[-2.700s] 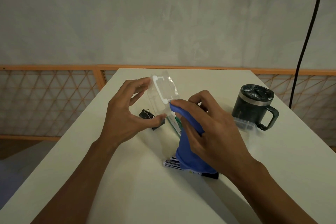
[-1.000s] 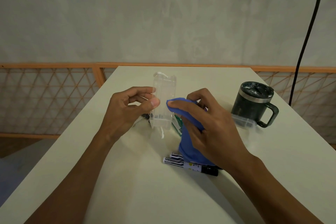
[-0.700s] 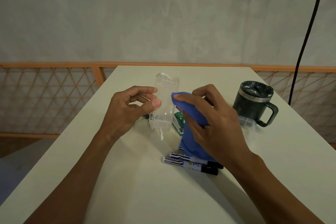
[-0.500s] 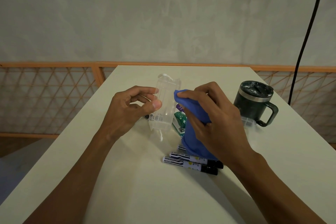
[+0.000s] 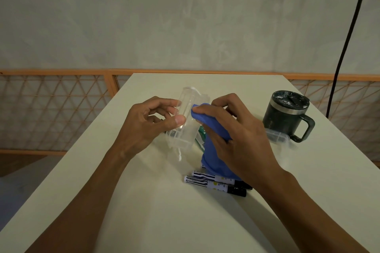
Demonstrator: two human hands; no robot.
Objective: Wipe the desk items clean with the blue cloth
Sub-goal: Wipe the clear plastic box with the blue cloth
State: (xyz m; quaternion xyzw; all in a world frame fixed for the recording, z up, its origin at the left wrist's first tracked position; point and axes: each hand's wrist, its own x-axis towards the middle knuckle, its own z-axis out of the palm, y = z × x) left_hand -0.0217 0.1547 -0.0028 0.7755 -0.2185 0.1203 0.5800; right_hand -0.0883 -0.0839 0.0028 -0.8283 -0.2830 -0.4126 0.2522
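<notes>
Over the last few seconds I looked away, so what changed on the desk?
The left hand turned the clear box on end and now pinches it with thumb and fingers. The right hand raised the blue cloth, uncovering more of the markers, and presses it on the box. Mug and markers stayed put.

Both bare forearms reach in from the near edge and meet over the middle of the counter [image 5: 144, 211]. The left hand [image 5: 148, 127] is lifted, palm turned inward, its thumb and curled fingers [image 5: 178, 120] pinching a case [image 5: 185, 127]. The right hand [image 5: 232, 139] is curled round a cloth [image 5: 213, 150], index finger stretched forward, pressing the cloth's tip against the case.
</notes>
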